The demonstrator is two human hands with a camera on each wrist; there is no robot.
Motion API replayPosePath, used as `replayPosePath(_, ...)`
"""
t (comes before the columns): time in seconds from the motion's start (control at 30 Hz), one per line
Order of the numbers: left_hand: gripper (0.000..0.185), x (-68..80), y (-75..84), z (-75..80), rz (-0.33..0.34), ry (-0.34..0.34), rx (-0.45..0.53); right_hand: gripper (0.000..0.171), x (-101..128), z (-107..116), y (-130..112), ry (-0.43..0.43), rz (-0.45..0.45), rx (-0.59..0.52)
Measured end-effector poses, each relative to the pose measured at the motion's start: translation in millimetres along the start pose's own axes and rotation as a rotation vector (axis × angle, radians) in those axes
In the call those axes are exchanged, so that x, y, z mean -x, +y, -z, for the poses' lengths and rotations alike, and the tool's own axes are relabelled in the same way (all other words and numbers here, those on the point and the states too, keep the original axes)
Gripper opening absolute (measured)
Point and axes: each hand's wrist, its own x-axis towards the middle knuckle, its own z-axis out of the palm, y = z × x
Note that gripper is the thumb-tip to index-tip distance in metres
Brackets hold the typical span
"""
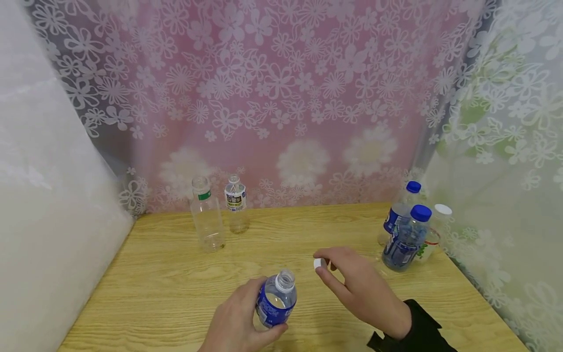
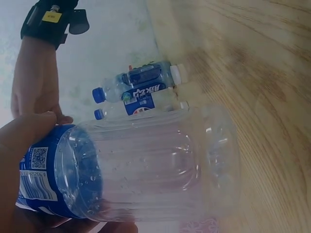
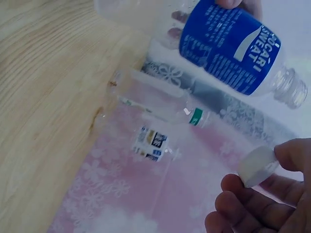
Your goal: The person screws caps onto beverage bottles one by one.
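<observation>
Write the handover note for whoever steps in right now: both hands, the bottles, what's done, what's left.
Left hand: grips the blue-label bottle upright on the table, neck open.
Right hand: pinches the white cap just beside the bottle.
Done: cap off this one; two uncapped clear bottles stand back left.
Left, as it looks: three capped bottles wait back right; the cap in the right-hand grip has yet to be set down.
</observation>
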Motion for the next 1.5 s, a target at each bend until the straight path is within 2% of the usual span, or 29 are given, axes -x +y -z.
replayPosePath(0.17,0.083,2.0,-0.5,-3.4,-0.050,0.010,-0.015,0.031,-1.0,0.6,-15.0,0.050,0.135,-0.010)
replayPosePath(0.3,0.083,3.1,-0.5,-4.7,-0.061,0.006,-0.017,0.035,-0.6,2.2,-25.9,0.095,0.219,-0.024)
replayPosePath(0.47,0.083,2.3,1.4,-4.1,-0.054,-0.024,-0.005,0.033,0.0,2.4,-36.6,0.138,0.241,-0.054)
replayPosePath(0.67,0.085,1.7,3.3,-3.5,-0.036,-0.057,0.006,0.032,2.0,-0.5,-43.4,0.146,0.260,-0.114)
replayPosePath(0.87,0.085,2.3,2.8,-5.1,-0.049,-0.051,-0.018,0.031,3.0,-4.5,-42.9,0.156,0.295,-0.144)
replayPosePath(1.1,0.086,2.9,3.6,-5.3,-0.062,-0.046,-0.029,0.036,5.8,-2.6,-45.4,0.051,0.257,-0.177)
replayPosePath(1.33,0.082,5.0,-0.9,-7.9,-0.150,0.059,-0.056,0.036,5.5,0.5,-45.8,-0.012,0.328,-0.183)
replayPosePath(1.5,0.080,5.1,-3.9,-8.4,-0.171,0.075,-0.056,0.041,5.8,3.6,-44.0,-0.059,0.356,-0.175)
